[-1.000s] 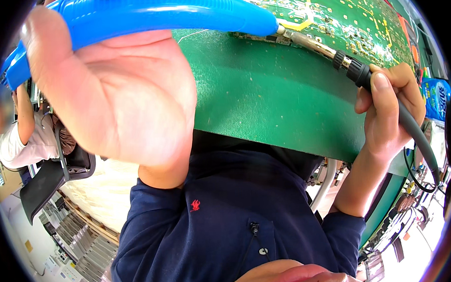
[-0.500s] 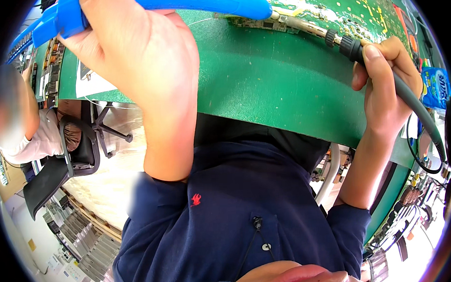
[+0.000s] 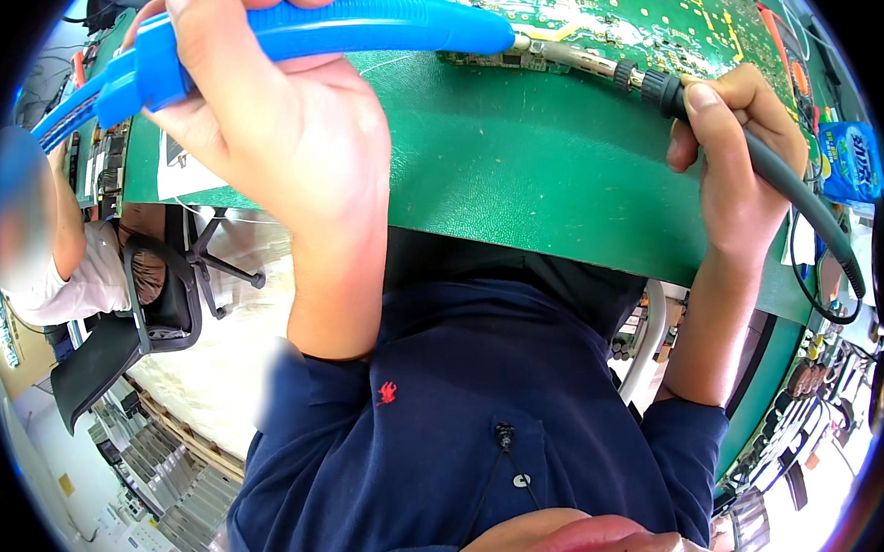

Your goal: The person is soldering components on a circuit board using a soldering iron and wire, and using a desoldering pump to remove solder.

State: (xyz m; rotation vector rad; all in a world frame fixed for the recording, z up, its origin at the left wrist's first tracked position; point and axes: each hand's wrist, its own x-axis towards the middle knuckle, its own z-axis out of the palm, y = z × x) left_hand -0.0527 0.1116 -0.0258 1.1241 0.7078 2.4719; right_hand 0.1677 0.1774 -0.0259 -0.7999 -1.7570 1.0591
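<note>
My left hand (image 3: 281,136) is wrapped round a blue solder sucker (image 3: 385,27), which lies almost level with its tapered nose to the right. In my right hand (image 3: 740,159) is a soldering iron (image 3: 664,91), gripped by its dark handle, its metal barrel slanting up and left. The iron's tip and the sucker's nozzle come together, seemingly touching, over the near edge of a green circuit board (image 3: 638,21). What lies right under the two tips is hard to make out. The board rests on a green table mat (image 3: 515,147).
A thick grey cable (image 3: 820,214) runs from the iron down the right side. Beyond it sits a blue packet (image 3: 850,161). A white sheet (image 3: 180,168) lies at the mat's left. Farther left, another person (image 3: 67,274) is by a black chair (image 3: 165,295).
The whole view has shifted slightly, and the sucker shows lower, with more of my left fingers in sight. My right hand appears a little farther left. Both tools stay together at their tips.
</note>
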